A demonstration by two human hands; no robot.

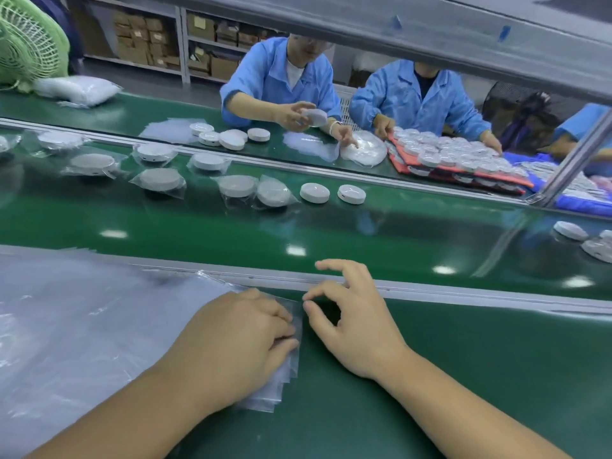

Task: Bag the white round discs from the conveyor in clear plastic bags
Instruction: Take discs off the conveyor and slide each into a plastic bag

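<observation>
Bags [284, 372], pressed flat by left hand [238, 339], may cling so right hand [351, 326], nearly pinched at the edge, grip unclear, lifts several.

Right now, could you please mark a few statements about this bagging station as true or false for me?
1. The left hand rests on the stack of clear plastic bags. True.
2. The right hand holds a white disc. False: it holds no disc; its thumb and forefinger sit at the stack's edge.
3. Two unbagged white discs lie on the conveyor belt, right of the bagged discs. True.
4. The green fan stands at the far right. False: it is at the upper left.
</observation>
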